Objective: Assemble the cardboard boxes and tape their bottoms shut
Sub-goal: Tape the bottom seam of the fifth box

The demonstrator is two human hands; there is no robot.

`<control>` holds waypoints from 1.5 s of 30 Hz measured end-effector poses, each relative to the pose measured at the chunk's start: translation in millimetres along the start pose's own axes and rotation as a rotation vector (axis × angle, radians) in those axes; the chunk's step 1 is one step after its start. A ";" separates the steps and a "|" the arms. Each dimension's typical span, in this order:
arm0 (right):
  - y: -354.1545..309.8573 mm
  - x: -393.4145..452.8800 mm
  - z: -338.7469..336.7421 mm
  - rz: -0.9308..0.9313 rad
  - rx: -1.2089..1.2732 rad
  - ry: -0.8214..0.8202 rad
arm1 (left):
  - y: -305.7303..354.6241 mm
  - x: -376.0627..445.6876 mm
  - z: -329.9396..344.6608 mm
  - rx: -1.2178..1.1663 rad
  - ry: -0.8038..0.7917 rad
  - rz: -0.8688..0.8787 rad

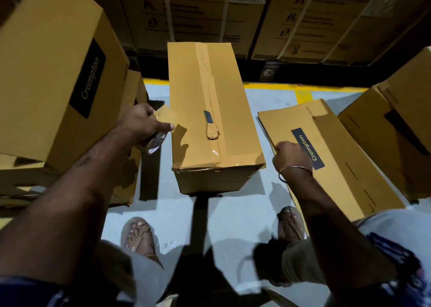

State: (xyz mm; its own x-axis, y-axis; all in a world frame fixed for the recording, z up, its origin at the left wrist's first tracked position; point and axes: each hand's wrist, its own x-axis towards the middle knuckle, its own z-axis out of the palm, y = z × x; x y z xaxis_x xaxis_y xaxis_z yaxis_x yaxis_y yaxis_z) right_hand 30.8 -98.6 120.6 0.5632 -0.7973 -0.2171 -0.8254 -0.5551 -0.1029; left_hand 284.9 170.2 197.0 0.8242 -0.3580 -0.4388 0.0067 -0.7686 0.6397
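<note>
Cardboard flat stack on floor at R, R hand curled gripping its edge. L hand grips tape roll. Taped box stands btwn both, centre seam sealed.

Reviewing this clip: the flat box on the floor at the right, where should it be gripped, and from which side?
Probably by its near-left long edge, from the left. The flat box lies folded on the floor, so only edges offer purchase, and that edge is free, facing the open floor beside the taped box. The right hand already curls there. The far side is crowded by another box.
</note>
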 end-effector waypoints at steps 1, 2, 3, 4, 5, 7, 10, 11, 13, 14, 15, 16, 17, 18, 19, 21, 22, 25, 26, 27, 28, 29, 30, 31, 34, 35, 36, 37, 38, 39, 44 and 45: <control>-12.9 0.6 -4.2 -0.057 0.089 0.070 | 0.1 0.8 0.7 -0.022 -0.013 -0.024; -29.0 -0.2 -7.1 -0.117 0.189 0.106 | -0.1 1.0 2.0 -0.042 -0.022 -0.039; -46.8 -1.8 -8.0 -0.172 0.274 0.113 | -0.5 1.1 4.1 -0.057 -0.028 -0.047; -66.1 -3.4 -7.9 -0.218 0.333 0.099 | -0.9 1.3 6.0 -0.069 -0.024 -0.051; -82.5 -4.7 -4.2 -0.251 0.368 0.080 | -2.1 1.8 8.8 -0.076 -0.015 -0.052; -111.9 -5.6 4.2 -0.281 0.384 0.051 | -5.2 6.0 13.4 -0.079 0.015 -0.035; -137.5 -0.4 17.6 -0.262 0.372 0.058 | -7.4 9.3 18.4 -0.074 0.036 -0.002; -142.9 1.9 23.0 -0.254 0.355 0.056 | -8.7 11.0 19.9 -0.077 0.033 0.000; -149.6 3.3 32.0 -0.241 0.341 0.055 | -13.4 11.3 21.9 -0.110 0.012 -0.009; -151.4 5.4 36.0 -0.235 0.349 0.060 | -15.7 12.1 22.5 -0.138 -0.004 -0.020; -152.3 7.3 38.4 -0.229 0.359 0.060 | -18.0 12.4 22.7 -0.160 -0.027 -0.031; -152.8 9.5 38.9 -0.216 0.377 0.046 | -20.1 13.2 22.8 -0.168 -0.042 -0.037; -152.5 12.4 38.4 -0.198 0.404 0.021 | -22.0 13.0 23.5 -0.171 -0.053 -0.041; -151.2 15.5 37.1 -0.175 0.447 -0.010 | -23.5 12.3 24.3 -0.178 -0.054 -0.044; -148.6 19.7 35.4 -0.144 0.515 -0.036 | -24.2 12.8 26.4 -0.190 -0.052 -0.051; -134.8 28.2 32.1 -0.087 0.668 -0.039 | -27.3 15.3 31.9 -0.212 -0.041 -0.068; -124.5 32.2 30.0 -0.063 0.717 -0.007 | -28.9 17.2 34.4 -0.200 -0.022 -0.079; -85.1 44.1 27.9 0.020 0.715 0.171 | -32.7 24.6 42.8 -0.157 0.039 -0.109; -73.5 47.0 28.5 0.061 0.711 0.188 | -32.2 26.3 46.4 -0.175 0.051 -0.122; -66.6 48.5 30.8 0.105 0.731 0.160 | -32.4 26.6 49.9 -0.203 0.062 -0.142; -64.7 48.3 33.5 0.142 0.764 0.103 | -32.8 26.1 53.2 -0.237 0.072 -0.166; -64.6 46.1 37.3 0.161 0.795 0.044 | -32.6 25.9 57.0 -0.271 0.085 -0.190; -67.0 42.8 42.0 0.159 0.817 0.007 | -33.0 25.9 61.0 -0.303 0.103 -0.210; -69.1 38.3 44.8 0.154 0.835 -0.002 | -32.1 24.6 65.4 -0.326 0.130 -0.222; -65.0 31.3 43.8 0.175 0.865 0.049 | -24.8 10.9 85.0 -0.338 0.245 -0.230; -58.7 32.4 40.6 0.179 0.855 0.075 | -20.7 0.3 95.0 -0.337 0.285 -0.228; -51.3 35.4 35.3 0.181 0.834 0.098 | -16.7 -13.1 106.2 -0.339 0.316 -0.216; -43.6 40.6 29.8 0.179 0.798 0.112 | -14.5 -28.5 118.6 -0.331 0.337 -0.194; -36.1 48.3 23.5 0.171 0.745 0.117 | -13.8 -46.4 132.2 -0.323 0.341 -0.167; -27.8 56.3 16.9 0.160 0.698 0.114 | -13.7 -66.0 146.9 -0.315 0.331 -0.136; -3.2 92.8 -2.7 0.055 0.610 0.049 | -6.3 -152.7 229.0 -0.453 0.257 -0.150; -0.9 93.8 -1.6 0.037 0.601 0.029 | -2.9 -163.9 241.0 -0.460 0.228 -0.150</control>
State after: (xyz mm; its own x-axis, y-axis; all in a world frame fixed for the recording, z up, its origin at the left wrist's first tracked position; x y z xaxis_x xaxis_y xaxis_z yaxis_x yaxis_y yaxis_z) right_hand 84.4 -173.2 101.8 0.5274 -0.8244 -0.2055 -0.7171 -0.3022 -0.6281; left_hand 13.4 103.3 115.0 0.8967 -0.0983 -0.4316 0.3397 -0.4723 0.8133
